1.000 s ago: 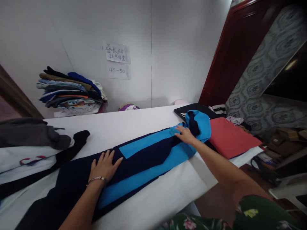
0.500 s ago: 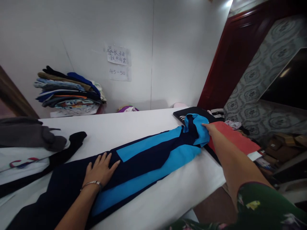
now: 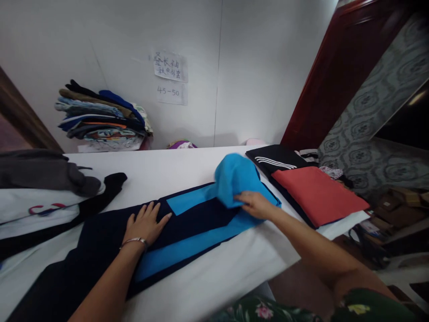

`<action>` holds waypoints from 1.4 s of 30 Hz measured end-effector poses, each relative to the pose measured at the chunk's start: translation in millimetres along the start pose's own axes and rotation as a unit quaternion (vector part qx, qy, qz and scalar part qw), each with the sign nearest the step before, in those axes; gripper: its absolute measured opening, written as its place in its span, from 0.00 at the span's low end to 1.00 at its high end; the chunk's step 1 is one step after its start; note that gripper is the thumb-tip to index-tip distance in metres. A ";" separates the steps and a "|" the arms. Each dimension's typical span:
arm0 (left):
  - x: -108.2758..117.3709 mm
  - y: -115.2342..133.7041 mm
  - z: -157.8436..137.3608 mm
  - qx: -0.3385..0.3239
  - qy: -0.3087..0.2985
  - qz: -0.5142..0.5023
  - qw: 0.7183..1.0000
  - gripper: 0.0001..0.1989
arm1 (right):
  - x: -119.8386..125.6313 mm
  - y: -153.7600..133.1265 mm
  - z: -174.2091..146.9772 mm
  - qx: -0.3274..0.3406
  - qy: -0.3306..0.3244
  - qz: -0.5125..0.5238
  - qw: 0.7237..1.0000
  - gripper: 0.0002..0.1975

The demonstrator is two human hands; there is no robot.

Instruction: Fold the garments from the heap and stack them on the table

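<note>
The bracelet (image 3: 136,239) is silvery and the floral-printed clothing (image 3: 373,307) dark green.

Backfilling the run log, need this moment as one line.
left hand: spread on navy-and-blue garment | right hand: holding its bright-blue end | folded red cloth: right of garment

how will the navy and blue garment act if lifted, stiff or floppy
The navy and blue garment is likely floppy: its bright blue end bunches softly at the right hand. It would probably sag if lifted by one end, being long and lying mostly flat.
</note>
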State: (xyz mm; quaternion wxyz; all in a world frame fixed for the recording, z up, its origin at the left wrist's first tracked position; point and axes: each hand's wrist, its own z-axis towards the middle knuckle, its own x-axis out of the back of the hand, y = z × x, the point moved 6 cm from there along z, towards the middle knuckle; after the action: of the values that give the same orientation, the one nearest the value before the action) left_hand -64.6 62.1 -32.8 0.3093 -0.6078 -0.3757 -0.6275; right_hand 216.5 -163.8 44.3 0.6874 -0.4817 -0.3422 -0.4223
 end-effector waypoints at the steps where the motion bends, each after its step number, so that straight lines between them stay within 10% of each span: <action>1: 0.2 0.4 -0.3 -0.001 0.000 -0.002 1.000 0.37 | -21.4 -11.9 -5.6 0.031 -0.045 -0.024 0.998 0.19; 5: -1.0 0.2 -0.3 -0.003 -0.002 -0.005 1.000 0.37 | -62.2 -23.9 -21.7 0.036 -0.071 -0.096 0.992 0.21; 14: 41.5 24.5 -20.2 -0.026 0.094 -0.173 0.980 0.30 | -63.2 -34.3 -36.5 -0.004 -0.040 -0.103 0.994 0.21; 19: 56.6 82.7 -21.9 -0.066 0.042 -0.379 0.922 0.35 | -20.3 -27.2 -63.4 -0.004 0.080 -0.073 0.994 0.21; 24: 37.5 126.2 3.0 -0.014 -0.022 -0.541 0.840 0.32 | 23.4 44.2 -102.7 -0.194 0.287 -0.052 0.937 0.25; 30: 47.4 126.8 8.3 -0.001 -0.006 -0.716 0.698 0.22 | -2.2 76.7 -114.7 -0.262 0.260 0.033 0.929 0.29; 35: 22.6 83.9 0.1 0.096 -0.019 -0.520 0.848 0.12 | -29.3 46.7 -98.0 -0.171 0.083 -0.109 0.976 0.25; 42: 15.1 73.1 -6.1 0.041 0.031 -0.325 0.944 0.15 | -23.8 44.3 -92.2 -0.185 0.032 -0.120 0.975 0.25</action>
State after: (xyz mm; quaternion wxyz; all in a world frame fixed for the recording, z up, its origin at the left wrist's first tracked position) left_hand -7.1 19.5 -10.6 0.1244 -0.4197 -0.5687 -0.6963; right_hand 252.9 -237.6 -20.9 0.5409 -0.5422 -0.2909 -0.5734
